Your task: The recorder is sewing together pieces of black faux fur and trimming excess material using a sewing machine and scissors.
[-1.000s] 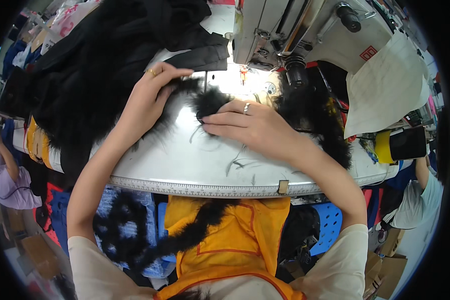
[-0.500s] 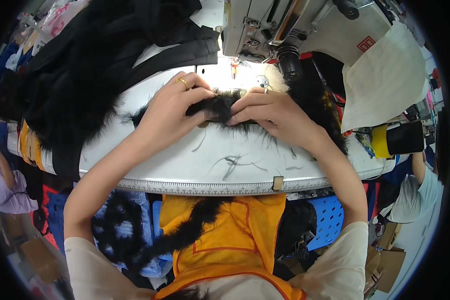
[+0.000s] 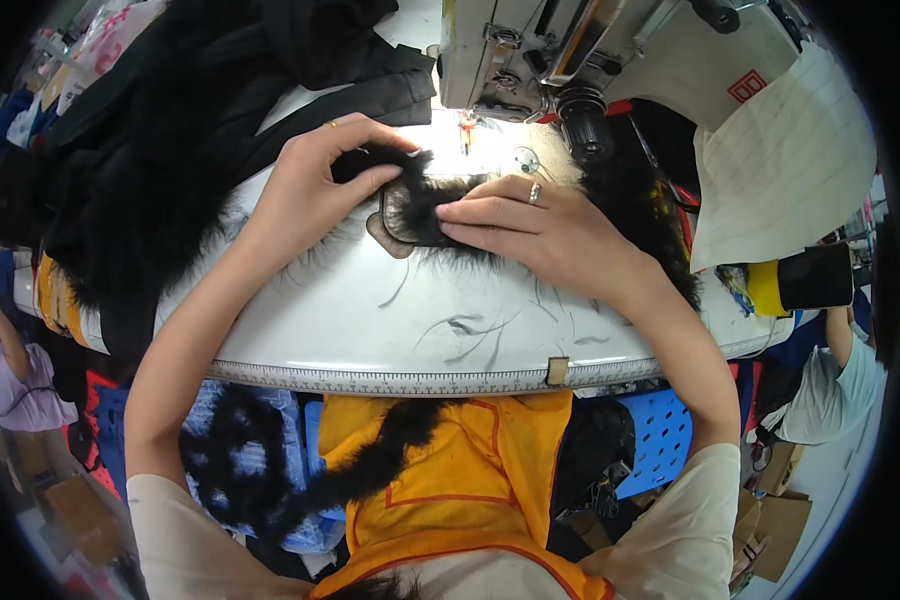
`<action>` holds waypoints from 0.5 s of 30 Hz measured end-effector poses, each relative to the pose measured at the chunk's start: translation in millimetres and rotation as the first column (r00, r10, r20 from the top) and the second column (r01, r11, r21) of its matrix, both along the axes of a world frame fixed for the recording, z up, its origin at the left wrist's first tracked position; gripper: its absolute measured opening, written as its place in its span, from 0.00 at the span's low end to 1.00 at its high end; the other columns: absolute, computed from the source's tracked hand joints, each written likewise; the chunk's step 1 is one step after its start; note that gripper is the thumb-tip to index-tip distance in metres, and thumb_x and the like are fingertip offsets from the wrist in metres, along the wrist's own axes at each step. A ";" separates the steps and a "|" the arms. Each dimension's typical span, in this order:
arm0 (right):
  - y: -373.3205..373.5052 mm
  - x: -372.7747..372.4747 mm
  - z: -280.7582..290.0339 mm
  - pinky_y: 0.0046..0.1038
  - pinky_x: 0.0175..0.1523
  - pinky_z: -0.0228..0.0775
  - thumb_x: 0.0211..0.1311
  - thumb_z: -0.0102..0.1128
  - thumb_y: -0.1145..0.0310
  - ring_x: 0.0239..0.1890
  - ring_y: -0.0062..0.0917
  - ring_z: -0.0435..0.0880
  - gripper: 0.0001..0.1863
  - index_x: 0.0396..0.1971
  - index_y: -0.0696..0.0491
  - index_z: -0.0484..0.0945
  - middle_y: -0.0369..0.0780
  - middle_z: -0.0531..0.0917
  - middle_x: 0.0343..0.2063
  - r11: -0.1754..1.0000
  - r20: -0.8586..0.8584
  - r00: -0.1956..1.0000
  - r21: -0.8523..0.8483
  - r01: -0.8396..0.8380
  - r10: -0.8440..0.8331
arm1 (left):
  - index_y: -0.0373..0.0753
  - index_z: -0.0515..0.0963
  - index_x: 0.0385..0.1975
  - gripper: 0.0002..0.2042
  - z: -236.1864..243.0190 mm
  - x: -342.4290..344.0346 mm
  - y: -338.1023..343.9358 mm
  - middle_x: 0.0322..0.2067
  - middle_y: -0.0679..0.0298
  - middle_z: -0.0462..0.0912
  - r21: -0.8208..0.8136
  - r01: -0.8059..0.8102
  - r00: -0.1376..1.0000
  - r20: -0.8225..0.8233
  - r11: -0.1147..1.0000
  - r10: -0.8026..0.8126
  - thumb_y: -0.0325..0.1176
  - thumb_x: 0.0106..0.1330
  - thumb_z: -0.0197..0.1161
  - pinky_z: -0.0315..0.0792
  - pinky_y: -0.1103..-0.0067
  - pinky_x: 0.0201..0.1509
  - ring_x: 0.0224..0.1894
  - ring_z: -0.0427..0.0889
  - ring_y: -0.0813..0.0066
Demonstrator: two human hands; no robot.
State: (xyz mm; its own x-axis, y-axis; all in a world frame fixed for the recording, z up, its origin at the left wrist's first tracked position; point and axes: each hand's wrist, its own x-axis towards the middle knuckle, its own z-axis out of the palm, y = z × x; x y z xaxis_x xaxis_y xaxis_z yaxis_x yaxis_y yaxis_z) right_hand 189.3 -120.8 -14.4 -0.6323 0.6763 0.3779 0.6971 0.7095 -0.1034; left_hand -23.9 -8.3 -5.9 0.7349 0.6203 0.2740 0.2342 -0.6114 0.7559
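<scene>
A piece of black fur trim (image 3: 415, 205) lies on the white sewing table (image 3: 370, 320), just in front of the lit needle area of a sewing machine (image 3: 515, 60). My left hand (image 3: 310, 190) pinches the trim's left part between thumb and fingers, lifting it somewhat. From the right, my right hand (image 3: 540, 222) grips the trim, fingertips pressed together on it. Under the fur, a smooth dark edge and a small brownish tab (image 3: 388, 238) show at the table surface. The fingertips of both hands are partly sunk in the fur.
Black fabric (image 3: 170, 130) is heaped at the left. Right of the machine lie more black fur (image 3: 620, 190), a cream sheet (image 3: 780, 160) and a yellow-and-black roll (image 3: 800, 280). A ruler strip (image 3: 420, 380) follows the near table edge; a fur strip (image 3: 370, 470) crosses my orange apron (image 3: 450, 510).
My left hand has shifted left and opened a gap from the right hand, spreading the fur between them. The brownish tab beneath is now more exposed.
</scene>
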 end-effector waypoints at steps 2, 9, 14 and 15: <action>1.9 1.2 1.0 0.21 0.46 0.72 0.46 0.54 0.72 0.46 0.20 0.74 0.19 0.42 0.48 0.77 0.27 0.76 0.44 1.000 0.022 0.999 -0.006 0.024 -0.024 | 0.35 0.78 0.34 0.09 -3.1 3.1 -1.6 0.32 0.64 0.79 0.042 0.087 0.996 0.031 0.995 -0.089 0.22 0.52 0.62 0.69 0.81 0.44 0.38 0.77 0.74; 3.8 3.3 2.5 0.22 0.47 0.71 0.45 0.56 0.75 0.45 0.23 0.75 0.20 0.43 0.47 0.77 0.29 0.76 0.43 0.994 -0.065 0.994 -0.067 0.083 -0.087 | 0.40 0.79 0.28 0.06 -9.2 6.7 -12.4 0.27 0.68 0.77 0.255 0.094 0.995 -0.046 0.962 -0.085 0.26 0.49 0.64 0.71 0.79 0.36 0.32 0.75 0.72; 4.8 0.7 -0.6 0.25 0.45 0.71 0.40 0.61 0.78 0.42 0.26 0.76 0.21 0.40 0.47 0.77 0.31 0.77 0.38 0.949 -0.227 0.933 -0.213 0.232 -0.279 | 0.41 0.79 0.28 0.08 -9.9 9.8 -10.8 0.28 0.69 0.76 0.454 0.090 0.996 -0.057 0.886 -0.072 0.25 0.47 0.64 0.72 0.78 0.35 0.32 0.75 0.71; 5.4 0.7 -1.1 0.26 0.44 0.71 0.39 0.62 0.78 0.41 0.26 0.76 0.21 0.39 0.47 0.77 0.32 0.77 0.37 0.942 -0.224 0.927 -0.225 0.249 -0.299 | 0.41 0.79 0.28 0.08 -9.6 10.2 -9.9 0.28 0.69 0.76 0.445 0.074 0.997 -0.047 0.893 -0.059 0.25 0.47 0.64 0.72 0.78 0.35 0.32 0.75 0.71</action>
